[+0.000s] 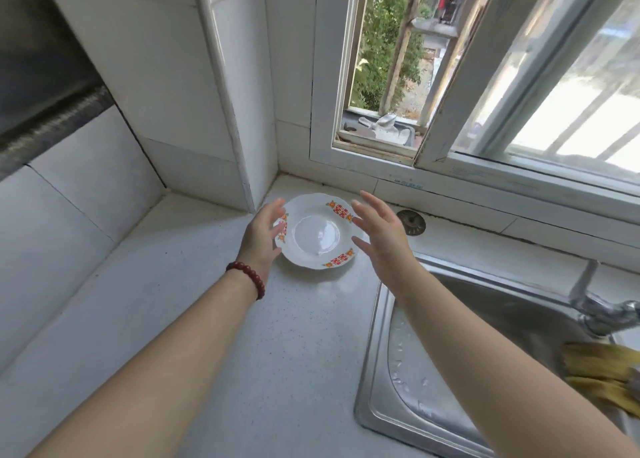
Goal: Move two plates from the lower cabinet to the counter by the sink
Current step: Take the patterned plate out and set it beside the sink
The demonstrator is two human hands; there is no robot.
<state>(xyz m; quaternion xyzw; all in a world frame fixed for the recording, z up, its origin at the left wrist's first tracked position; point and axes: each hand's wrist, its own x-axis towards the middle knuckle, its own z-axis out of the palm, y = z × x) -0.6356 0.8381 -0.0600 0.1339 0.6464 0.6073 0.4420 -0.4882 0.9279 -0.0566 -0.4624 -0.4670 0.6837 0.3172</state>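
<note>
Fingers of left hand (265,234) and right hand (379,231) spread, flanking white scalloped red-motif porcelain plate (316,232) on speckled counter (214,319); a careless nudge could slide it sinkward.

A home kitchen: steel sink (381,371), tap (602,305), tiled walls (145,59), speckled counter (207,284).

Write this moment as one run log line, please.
plate: on counter beside sink | left hand: open | right hand: open
</note>
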